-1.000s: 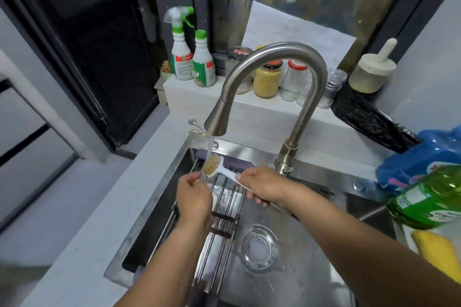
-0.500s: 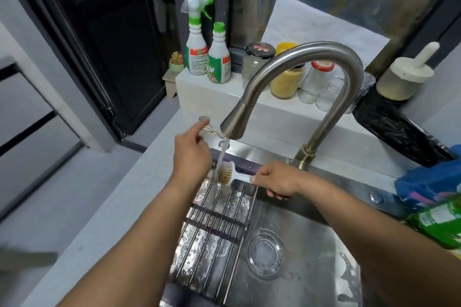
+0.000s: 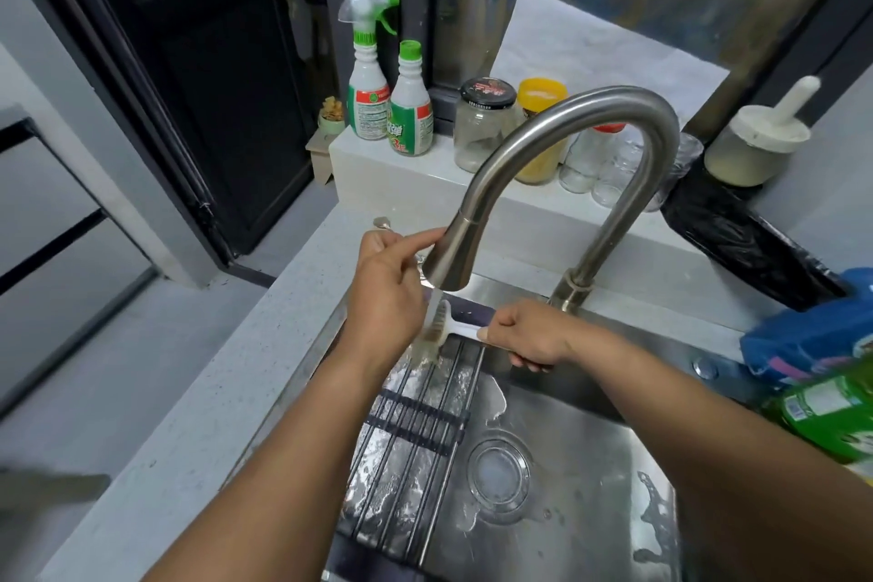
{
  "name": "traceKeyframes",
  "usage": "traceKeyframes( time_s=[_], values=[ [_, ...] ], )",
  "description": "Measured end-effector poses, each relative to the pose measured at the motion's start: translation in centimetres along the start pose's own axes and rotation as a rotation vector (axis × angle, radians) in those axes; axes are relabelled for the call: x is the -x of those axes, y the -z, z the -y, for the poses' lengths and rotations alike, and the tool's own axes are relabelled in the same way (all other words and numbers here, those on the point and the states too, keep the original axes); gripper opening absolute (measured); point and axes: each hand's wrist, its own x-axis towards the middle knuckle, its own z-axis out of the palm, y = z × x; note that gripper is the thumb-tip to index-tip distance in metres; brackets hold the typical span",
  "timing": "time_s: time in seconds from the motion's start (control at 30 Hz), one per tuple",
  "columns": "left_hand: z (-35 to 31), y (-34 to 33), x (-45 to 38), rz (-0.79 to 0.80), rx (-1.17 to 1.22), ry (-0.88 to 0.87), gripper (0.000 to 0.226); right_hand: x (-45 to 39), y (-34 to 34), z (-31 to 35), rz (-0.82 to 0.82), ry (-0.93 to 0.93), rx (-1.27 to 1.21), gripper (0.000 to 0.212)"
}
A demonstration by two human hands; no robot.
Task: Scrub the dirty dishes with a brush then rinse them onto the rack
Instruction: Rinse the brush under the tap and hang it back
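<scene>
Right hand (image 3: 531, 338) is gripping brush (image 3: 439, 328) under running faucet (image 3: 446, 260), left hand (image 3: 387, 284) is pinching something unclear beside the spout; spray risking wetting surface (image 3: 212, 416).

White-handled plastic brush (image 3: 460, 330) with tan bristles; brushed-steel curved faucet (image 3: 557, 147); two white bottles (image 3: 411, 109) with green caps; speckled pale-grey stone counter (image 3: 226, 392).

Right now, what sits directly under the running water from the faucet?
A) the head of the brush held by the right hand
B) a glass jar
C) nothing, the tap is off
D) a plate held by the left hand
A: the right hand grips the white brush, whose bristle head sits in the stream below the faucet spout, above the rack.
</scene>
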Motion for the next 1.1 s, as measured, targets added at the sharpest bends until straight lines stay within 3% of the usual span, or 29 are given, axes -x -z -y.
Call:
traceKeyframes(
  time_s=[0.2,0.5,0.87,1.0,1.1],
  values=[
    [-1.3,0.4,2.0,0.018,0.111,0.031,0.05,2.0,0.1,-0.9,0.021,-0.015,-0.066,0.025],
    [-1.5,-0.9,4.8,0.054,0.157,-0.011,0.048,5.8,0.4,-2.0,0.128,-0.033,-0.087,0.025],
    [-3.8,-4.5,9.7,0.234,0.208,-0.083,0.049,15.4,1.6,-7.0,0.184,-0.163,-0.19,0.023],
    [-3.1,-5.3,10.7,0.217,0.167,-0.005,0.049,18.7,1.9,-9.0,0.175,-0.178,-0.244,0.024],
    [-2.1,-6.0,11.7,0.188,0.204,0.174,0.036,20.0,1.4,-9.9,0.081,-0.139,-0.329,0.024]
  ],
)
